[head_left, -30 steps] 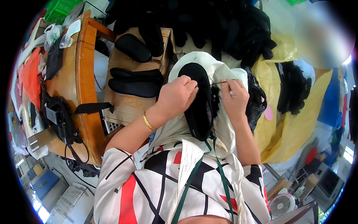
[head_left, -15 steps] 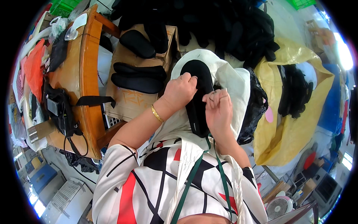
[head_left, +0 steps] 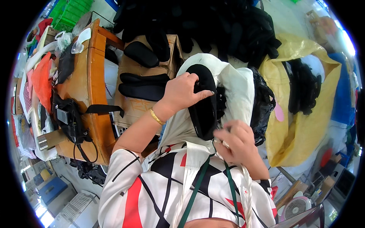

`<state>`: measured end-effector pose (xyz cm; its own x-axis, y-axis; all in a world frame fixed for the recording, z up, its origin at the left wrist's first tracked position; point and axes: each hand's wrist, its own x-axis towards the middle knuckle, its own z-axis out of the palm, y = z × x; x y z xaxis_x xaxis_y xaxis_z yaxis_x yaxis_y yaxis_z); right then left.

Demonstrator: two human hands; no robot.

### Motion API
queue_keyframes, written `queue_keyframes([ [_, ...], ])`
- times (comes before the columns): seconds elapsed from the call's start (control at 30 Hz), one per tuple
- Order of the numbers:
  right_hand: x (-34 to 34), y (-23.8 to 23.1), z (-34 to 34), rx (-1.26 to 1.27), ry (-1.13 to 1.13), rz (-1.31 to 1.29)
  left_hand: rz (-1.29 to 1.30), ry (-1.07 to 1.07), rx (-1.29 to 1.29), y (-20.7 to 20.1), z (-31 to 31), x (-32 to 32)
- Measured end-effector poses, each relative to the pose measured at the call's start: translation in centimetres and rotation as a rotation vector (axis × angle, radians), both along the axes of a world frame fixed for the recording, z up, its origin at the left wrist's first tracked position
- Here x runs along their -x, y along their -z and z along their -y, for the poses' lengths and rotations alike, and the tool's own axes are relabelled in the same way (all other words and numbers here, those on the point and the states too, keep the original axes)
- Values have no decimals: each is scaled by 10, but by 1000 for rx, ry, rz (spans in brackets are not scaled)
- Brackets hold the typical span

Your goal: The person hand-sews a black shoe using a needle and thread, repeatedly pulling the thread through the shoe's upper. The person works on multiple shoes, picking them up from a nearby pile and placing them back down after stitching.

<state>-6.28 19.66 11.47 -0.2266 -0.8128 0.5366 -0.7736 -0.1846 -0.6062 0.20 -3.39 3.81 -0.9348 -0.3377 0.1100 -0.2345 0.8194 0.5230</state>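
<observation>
Cluttered workshop ground lay all around the person, heaped with dark shoe parts. At the centre a black insole [head_left: 203, 108] stood nearly upright on a white cloth [head_left: 235, 85] draped over the lap. The left hand [head_left: 182, 93] clasped the insole's upper part, fingers curled over its edge and thumb pressed across its face, so the piece was firmly held. The right hand [head_left: 234, 142] sat lower, at the insole's bottom end, its fingers bunched narrowly as if pinching something small; what it pinched could not be made out, since that hand was blurred. A gold bracelet [head_left: 156, 116] circled the left wrist.

Judging from the grip, the work seemed to be at the insole's lower edge. To do it well, the left hand would need to keep the piece steady and its face turned to the eyes, while the right worked in short, controlled pulls along the rim.

Just left of the lap stood a cardboard box [head_left: 146, 68] bearing more black insoles, and beyond it a wooden table [head_left: 89, 95] with a black strapped device [head_left: 68, 117] and an orange cloth [head_left: 41, 81]. To the right a yellow sack [head_left: 304, 125] gaped with black pieces inside, beside a black plastic bag [head_left: 264, 104]. A small fan [head_left: 296, 207] stood near the lower right.
</observation>
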Motion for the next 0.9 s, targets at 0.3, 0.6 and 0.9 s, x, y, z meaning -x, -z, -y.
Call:
queue_keyframes([
  [0.3,2,15,6,-82,61,1207,-42,-66,-10,7,-2,20],
  [0.6,19,78,56,-337,288,1204,110,-190,-617,27,13,8],
  [0.9,22,54,-23,-170,369,1517,241,-149,-918,16,27,8],
])
